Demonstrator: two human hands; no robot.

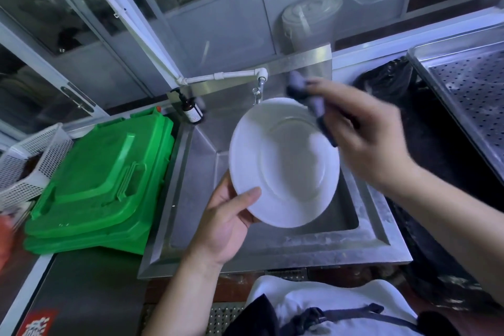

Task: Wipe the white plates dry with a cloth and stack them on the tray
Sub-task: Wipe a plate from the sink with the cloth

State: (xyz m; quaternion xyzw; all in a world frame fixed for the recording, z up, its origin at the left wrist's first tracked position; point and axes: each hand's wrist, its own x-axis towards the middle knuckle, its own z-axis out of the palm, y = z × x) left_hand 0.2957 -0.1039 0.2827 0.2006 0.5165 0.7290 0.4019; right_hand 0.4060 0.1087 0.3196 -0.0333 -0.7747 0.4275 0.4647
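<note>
A white plate (283, 163) is held tilted above the steel sink (272, 248). My left hand (226, 221) grips its lower left rim, thumb on the face and fingers behind. My right hand (365, 133), blurred, holds a dark grey-blue cloth (313, 101) against the plate's upper right rim. The perforated steel tray (469, 95) lies at the far right.
A tap (260, 84) on a white pipe hangs over the sink behind the plate. A brown pump bottle (191, 109) stands at the sink's back left corner. A green bin lid (103, 180) and a white mesh basket (30, 163) sit left. A black bag (387, 84) lies between sink and tray.
</note>
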